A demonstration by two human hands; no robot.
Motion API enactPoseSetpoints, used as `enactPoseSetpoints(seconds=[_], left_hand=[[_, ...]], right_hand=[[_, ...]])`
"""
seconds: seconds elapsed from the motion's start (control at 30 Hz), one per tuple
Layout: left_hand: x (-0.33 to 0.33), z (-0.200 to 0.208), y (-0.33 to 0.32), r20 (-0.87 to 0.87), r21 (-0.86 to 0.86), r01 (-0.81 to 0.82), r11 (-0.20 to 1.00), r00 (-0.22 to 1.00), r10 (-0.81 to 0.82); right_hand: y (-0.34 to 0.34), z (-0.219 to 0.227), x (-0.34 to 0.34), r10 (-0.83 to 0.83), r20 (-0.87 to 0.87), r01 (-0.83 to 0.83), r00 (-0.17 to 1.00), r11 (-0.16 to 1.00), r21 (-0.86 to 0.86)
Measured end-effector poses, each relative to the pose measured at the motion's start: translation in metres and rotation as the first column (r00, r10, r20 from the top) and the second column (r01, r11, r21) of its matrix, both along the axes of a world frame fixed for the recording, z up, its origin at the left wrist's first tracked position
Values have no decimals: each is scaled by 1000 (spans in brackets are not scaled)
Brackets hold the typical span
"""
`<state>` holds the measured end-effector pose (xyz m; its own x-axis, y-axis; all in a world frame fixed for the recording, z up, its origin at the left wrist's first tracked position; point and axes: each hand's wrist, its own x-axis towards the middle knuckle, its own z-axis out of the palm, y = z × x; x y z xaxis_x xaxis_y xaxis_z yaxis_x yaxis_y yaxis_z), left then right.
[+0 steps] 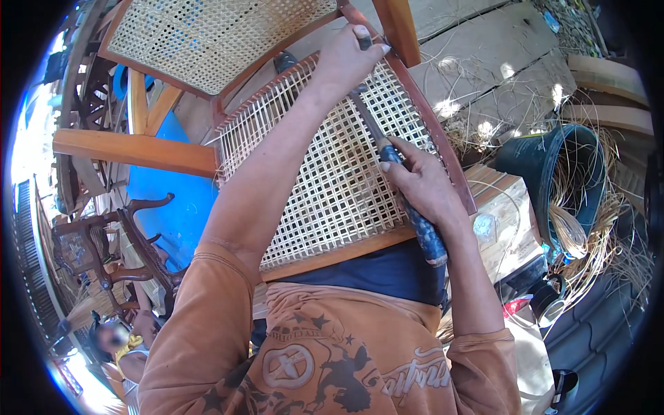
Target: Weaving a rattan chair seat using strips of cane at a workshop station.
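Across my lap lies a wooden chair with a woven cane seat (332, 173); its strands cross in an open grid, with looser parallel strands toward the far left side. My right hand (422, 176) is closed around the mottled blue handle of a slim metal tool (417, 221). The tool's dark shaft slants over the weave toward my left hand (346, 59). That hand is closed at the seat's far right corner, by the reddish frame rail, with something dark between its fingers that I cannot make out. The cane-panelled chair back (221, 41) stands beyond the seat.
A dark green bucket (519, 159) lies tipped at right, with loose cane strands (602, 256) in and around it. Wooden blocks (505, 207) stand near it. At left are a blue sheet (173, 200), a carved dark chair (131, 242) and another person (128, 346).
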<state>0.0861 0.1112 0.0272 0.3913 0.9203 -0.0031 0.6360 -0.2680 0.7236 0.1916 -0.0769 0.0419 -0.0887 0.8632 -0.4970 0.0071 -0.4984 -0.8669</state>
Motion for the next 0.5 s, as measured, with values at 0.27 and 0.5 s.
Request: enactPoseSetpoints(seconds=[0.27, 0.5], left_hand=[[10, -11, -4, 42, 44, -11, 999, 999, 9], [-16, 5, 12, -31, 83, -103, 991, 994, 106]], right_hand=[[1, 5, 12, -73, 2, 73, 997, 994, -83], [-7, 14, -10, -29, -17, 27, 999, 990, -142]])
